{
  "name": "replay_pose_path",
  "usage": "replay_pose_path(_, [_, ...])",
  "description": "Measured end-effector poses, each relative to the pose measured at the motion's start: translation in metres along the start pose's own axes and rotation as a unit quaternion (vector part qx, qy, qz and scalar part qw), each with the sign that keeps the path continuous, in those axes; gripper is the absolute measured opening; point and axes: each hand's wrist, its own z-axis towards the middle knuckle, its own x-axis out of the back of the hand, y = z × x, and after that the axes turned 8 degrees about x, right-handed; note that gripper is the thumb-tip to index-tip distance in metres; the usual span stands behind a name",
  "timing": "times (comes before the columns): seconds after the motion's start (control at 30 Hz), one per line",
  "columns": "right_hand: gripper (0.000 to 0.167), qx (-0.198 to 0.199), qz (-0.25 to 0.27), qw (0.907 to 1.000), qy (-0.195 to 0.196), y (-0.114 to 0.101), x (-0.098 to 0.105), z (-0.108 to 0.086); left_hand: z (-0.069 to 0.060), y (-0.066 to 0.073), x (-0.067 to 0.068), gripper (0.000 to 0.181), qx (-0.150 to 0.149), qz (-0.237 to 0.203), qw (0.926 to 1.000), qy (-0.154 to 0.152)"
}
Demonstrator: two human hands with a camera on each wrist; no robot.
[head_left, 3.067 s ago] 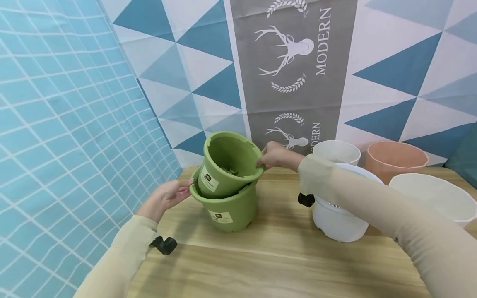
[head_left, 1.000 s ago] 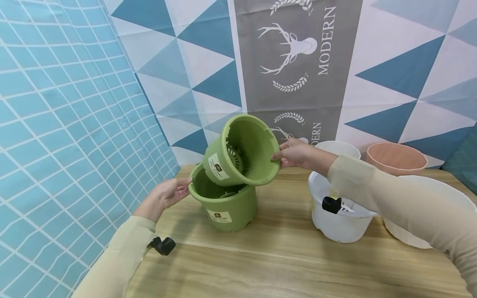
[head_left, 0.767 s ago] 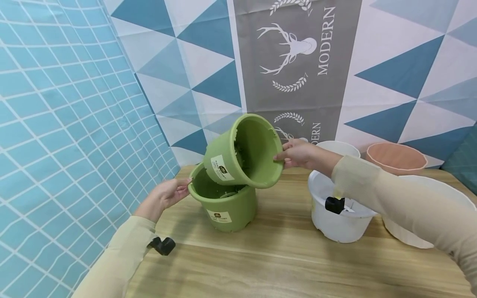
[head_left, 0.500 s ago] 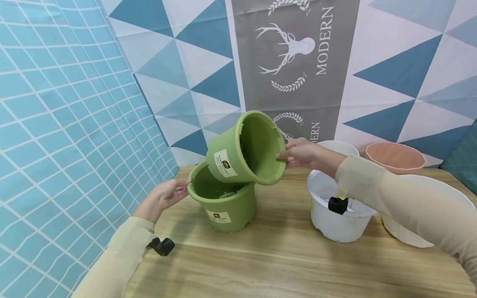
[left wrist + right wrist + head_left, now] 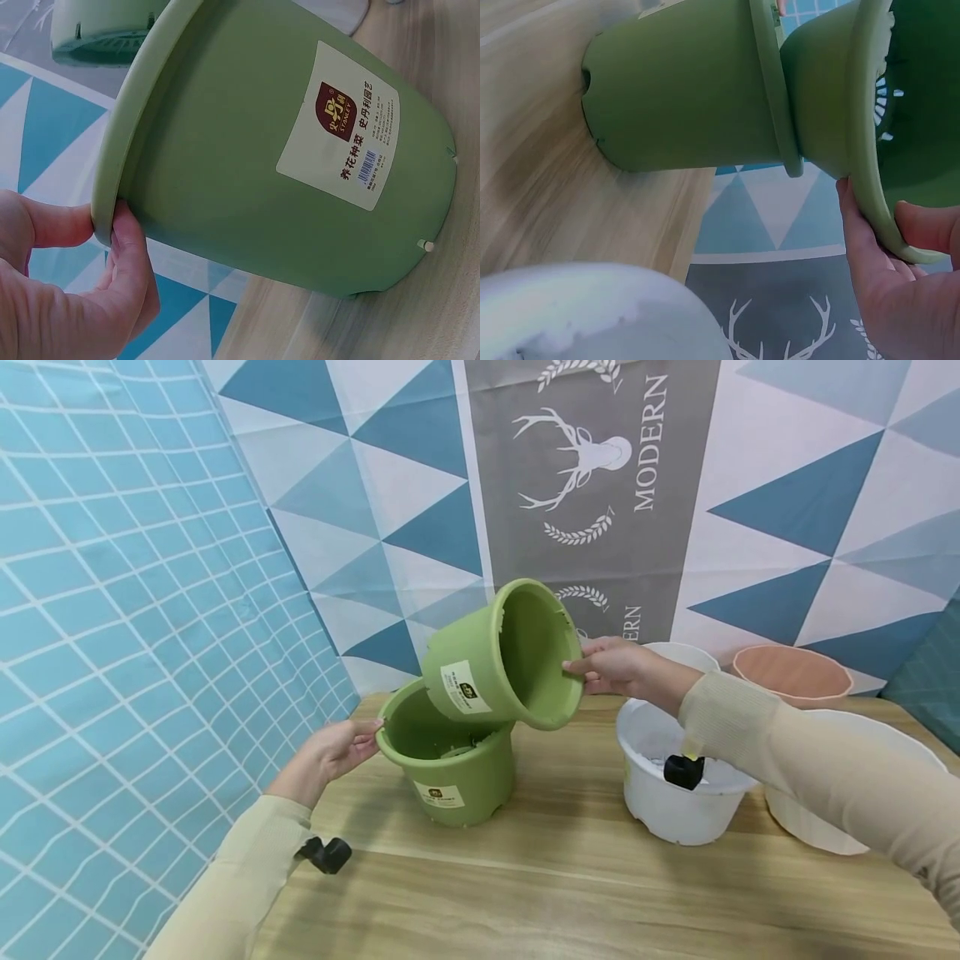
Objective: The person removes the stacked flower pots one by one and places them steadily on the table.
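Two green plastic flower pots are in the head view. The lower flower pot [image 5: 480, 785] stands upright on the table with a white label facing me. My left hand [image 5: 339, 750] pinches its rim at the left, thumb and fingers either side, as the left wrist view shows on the pot wall [image 5: 247, 150]. Above it the upper flower pot [image 5: 472, 652] tilts steeply, its mouth turned to the right. My right hand [image 5: 617, 667] grips that pot's right rim, thumb inside and fingers outside. The tilted pot's base overlaps the lower pot's mouth; slots show in its bottom [image 5: 882, 101].
At the right stands a white pot [image 5: 675, 814], partly behind my right forearm. Behind it are another white pot [image 5: 686, 656], an orange pot [image 5: 795, 672] and a cream pot [image 5: 810, 827]. A patterned cloth [image 5: 420, 510] hangs at the back, a blue checked one [image 5: 135, 610] at the left.
My right hand has lifted the upper pot up and right from its nested place and tipped it further over. My left hand has stayed on the lower pot's rim.
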Motion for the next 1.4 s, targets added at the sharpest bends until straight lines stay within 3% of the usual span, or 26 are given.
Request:
replay_pose_path(0.2, [0.042, 0.005, -0.015, 0.9996, 0.025, -0.002, 0.006, 0.0, 0.0, 0.001, 0.0, 0.012, -0.001, 0.0, 1.0, -0.002])
replay_pose_path(0.67, [0.038, 0.006, -0.028, 0.9993, 0.023, 0.004, 0.017, -0.004, 0.001, -0.001, 0.002, 0.011, 0.0, -0.019, 0.9998, -0.004])
replay_pose_path(1.13, [0.046, -0.003, -0.05, 0.9985, 0.021, 0.007, 0.028, -0.008, 0.001, 0.0, 0.002, 0.013, 0.007, -0.023, 0.9997, -0.006])
replay_pose_path(1.4, [0.037, -0.01, -0.032, 0.9993, 0.016, 0.004, 0.036, -0.007, 0.0, -0.001, 0.003, 0.011, 0.001, -0.012, 0.9999, -0.007])
